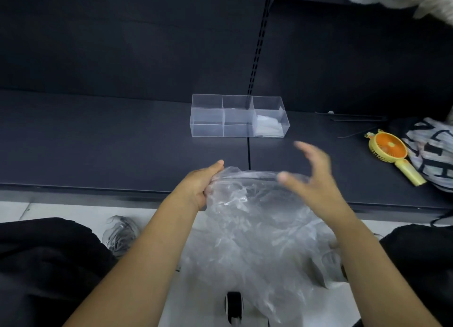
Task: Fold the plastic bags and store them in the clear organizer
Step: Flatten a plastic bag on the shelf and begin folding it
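A crumpled clear plastic bag point(252, 226) hangs in front of me, over the front edge of a dark shelf point(98, 140). My left hand point(198, 187) pinches the bag's upper left corner. My right hand point(316, 179) hovers open just right of the bag's top edge, fingers spread and blurred, holding nothing. Farther back on the shelf stands the clear organizer point(239, 116), divided into several compartments. A folded white plastic bag point(268, 125) lies in its front right compartment; the other compartments look bare.
A yellow and orange hand fan point(392, 152) lies at the right beside a patterned grey bag point(434, 152). A dark back panel rises behind the shelf. Below are a white floor, a grey shoe point(121, 233) and a small black wheel point(234, 307).
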`<move>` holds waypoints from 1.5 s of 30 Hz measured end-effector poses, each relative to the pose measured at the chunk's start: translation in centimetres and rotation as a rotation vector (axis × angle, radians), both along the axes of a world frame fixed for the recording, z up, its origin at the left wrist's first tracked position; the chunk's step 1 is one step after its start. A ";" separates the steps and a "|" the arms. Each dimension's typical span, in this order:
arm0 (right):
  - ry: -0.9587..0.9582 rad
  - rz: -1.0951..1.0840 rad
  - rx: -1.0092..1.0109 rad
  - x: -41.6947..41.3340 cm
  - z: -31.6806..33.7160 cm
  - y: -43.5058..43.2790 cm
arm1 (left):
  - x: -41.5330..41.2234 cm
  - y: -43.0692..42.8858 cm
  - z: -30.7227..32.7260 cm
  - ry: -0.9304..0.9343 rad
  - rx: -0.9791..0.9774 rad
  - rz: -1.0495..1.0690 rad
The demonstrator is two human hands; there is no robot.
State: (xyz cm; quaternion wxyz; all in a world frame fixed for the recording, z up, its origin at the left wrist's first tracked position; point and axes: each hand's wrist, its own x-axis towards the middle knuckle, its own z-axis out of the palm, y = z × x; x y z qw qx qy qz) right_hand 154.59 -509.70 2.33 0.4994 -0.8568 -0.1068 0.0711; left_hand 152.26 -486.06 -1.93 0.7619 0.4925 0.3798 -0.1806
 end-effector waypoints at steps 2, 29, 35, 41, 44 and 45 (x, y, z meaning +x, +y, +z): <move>0.094 0.456 -0.150 -1.0 1.6 1.9 | 0.0 -0.2 0.1 0.035 -0.038 0.000; 0.063 -0.691 0.371 0.0 -3.8 2.0 | -0.6 -6.2 -0.1 -0.474 0.145 -0.027; 0.090 -0.672 0.396 0.6 -3.8 1.0 | -0.6 -4.7 -0.6 -0.388 0.276 0.071; 0.131 -0.510 0.376 2.0 -3.8 -1.8 | 0.2 -0.9 -0.8 -0.429 0.162 0.142; 0.100 -0.486 0.409 2.4 -5.0 -2.0 | 0.6 -0.6 -1.5 -0.382 0.227 0.200; 0.091 -0.476 0.389 2.6 -5.4 -1.9 | 0.6 -0.6 -1.9 -0.351 0.297 0.211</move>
